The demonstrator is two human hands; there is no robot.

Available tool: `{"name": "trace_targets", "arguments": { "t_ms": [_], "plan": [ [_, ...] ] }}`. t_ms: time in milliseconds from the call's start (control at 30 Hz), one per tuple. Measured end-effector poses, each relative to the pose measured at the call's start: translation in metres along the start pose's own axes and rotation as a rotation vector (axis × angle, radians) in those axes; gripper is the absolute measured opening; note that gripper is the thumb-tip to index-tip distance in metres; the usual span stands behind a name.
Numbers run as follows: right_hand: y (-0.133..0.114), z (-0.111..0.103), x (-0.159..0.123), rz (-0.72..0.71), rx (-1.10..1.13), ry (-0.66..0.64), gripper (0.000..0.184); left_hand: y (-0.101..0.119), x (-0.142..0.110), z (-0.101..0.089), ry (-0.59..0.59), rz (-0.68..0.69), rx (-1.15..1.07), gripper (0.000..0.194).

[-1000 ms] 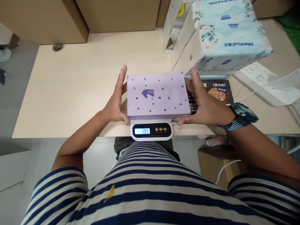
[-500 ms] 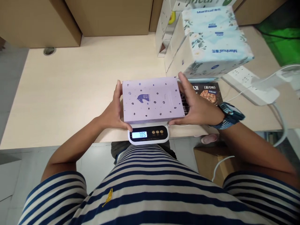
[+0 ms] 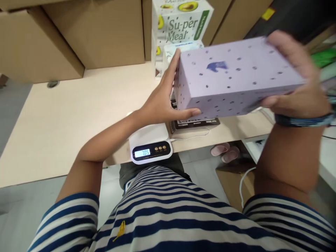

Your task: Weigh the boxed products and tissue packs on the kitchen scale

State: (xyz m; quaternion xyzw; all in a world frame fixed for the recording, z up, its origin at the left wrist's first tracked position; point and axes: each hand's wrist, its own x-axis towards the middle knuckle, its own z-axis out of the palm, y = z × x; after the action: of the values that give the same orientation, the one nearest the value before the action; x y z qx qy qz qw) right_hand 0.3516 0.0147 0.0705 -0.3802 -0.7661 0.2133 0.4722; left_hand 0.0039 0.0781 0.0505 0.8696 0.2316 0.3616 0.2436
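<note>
A lilac box with small dark spots and a blue horse-head print is held up off the table between my two hands. My left hand presses its left end, the thumb along the lower front edge. At the right end my right hand grips it, slightly smeared by motion. Below and left of the box, a white digital scale stands at the table's front edge, its lit display reading 7.05. My left forearm passes over the scale's back part.
Behind the box are a white Su-per Meal carton and a mostly hidden tissue pack. Under it lies a dark printed box. Large cardboard boxes line the table's back. Pink slippers are on the floor.
Both hands have lifted the lilac box off the scale and carried it up and to the right. The camera view has shifted too. The display still reads 7.05.
</note>
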Motion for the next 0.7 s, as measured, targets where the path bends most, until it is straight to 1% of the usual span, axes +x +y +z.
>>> {"name": "trace_targets", "arguments": {
  "t_ms": [33,100,133,200,300,367,433,500,600,700],
  "plan": [
    [0.015,-0.003,-0.006,-0.01,0.021,-0.004,0.108,-0.004,-0.001,0.013,-0.019,-0.028,-0.036,0.149],
    [0.041,-0.001,-0.016,-0.009,0.114,0.0,0.113,-0.009,-0.011,0.034,-0.036,-0.056,-0.075,0.149],
    [0.051,0.003,-0.021,0.001,0.164,0.024,0.115,-0.009,-0.018,0.041,-0.043,-0.061,-0.083,0.148],
    [0.063,0.017,-0.028,-0.008,0.225,0.074,0.117,-0.006,-0.031,0.049,-0.059,-0.061,-0.089,0.148],
    [0.067,0.046,-0.034,-0.106,0.203,0.111,0.12,-0.004,-0.044,0.052,-0.052,-0.037,-0.045,0.145],
    [0.068,0.065,-0.036,-0.138,0.2,0.16,0.122,-0.008,-0.048,0.051,-0.035,0.001,0.013,0.139],
    [0.072,0.082,-0.038,-0.134,0.226,0.218,0.125,-0.017,-0.051,0.051,-0.044,0.023,0.055,0.131],
    [0.077,0.096,-0.04,-0.096,0.25,0.254,0.125,-0.024,-0.054,0.052,-0.07,0.008,0.073,0.121],
    [0.082,0.108,-0.046,-0.002,0.249,0.274,0.122,-0.026,-0.059,0.052,-0.085,-0.046,0.091,0.109],
    [0.083,0.112,-0.051,-0.005,0.247,0.271,0.129,-0.017,-0.061,0.053,-0.069,-0.093,0.123,0.108]
  ]
}}
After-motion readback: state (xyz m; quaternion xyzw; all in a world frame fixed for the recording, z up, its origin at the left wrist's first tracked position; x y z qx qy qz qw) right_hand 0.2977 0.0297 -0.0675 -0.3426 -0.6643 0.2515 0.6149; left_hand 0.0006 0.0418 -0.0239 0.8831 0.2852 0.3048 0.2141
